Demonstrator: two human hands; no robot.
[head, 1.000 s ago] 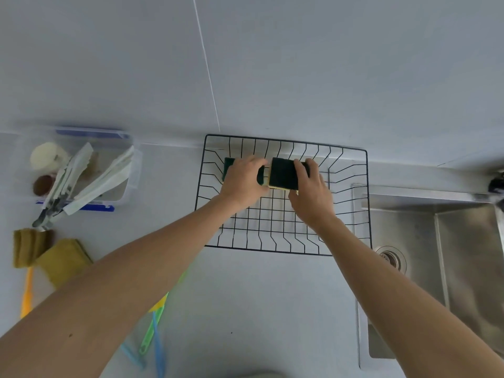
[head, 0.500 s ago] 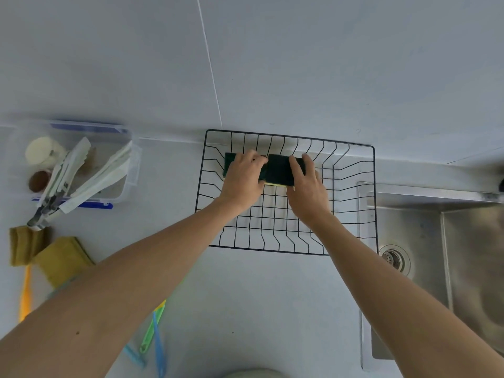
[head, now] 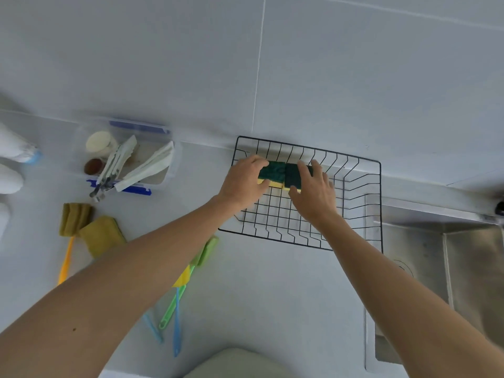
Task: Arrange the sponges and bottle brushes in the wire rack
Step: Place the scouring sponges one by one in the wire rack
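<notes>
Both bare forearms reach forward, converging toward the far middle. The left hand (head: 244,181) and right hand (head: 313,192) lie palm-down close together, fingers curled and gripping, thumbs on the near side

Two green-topped yellow sponges (head: 283,174) sit touching side by side at the back of the black wire rack (head: 354,186); green, blue and orange bottle brushes (head: 174,304) lie on the table left of it.

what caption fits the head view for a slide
Both hands, left and right, set two sponges side by side at the back of the rack.
</notes>
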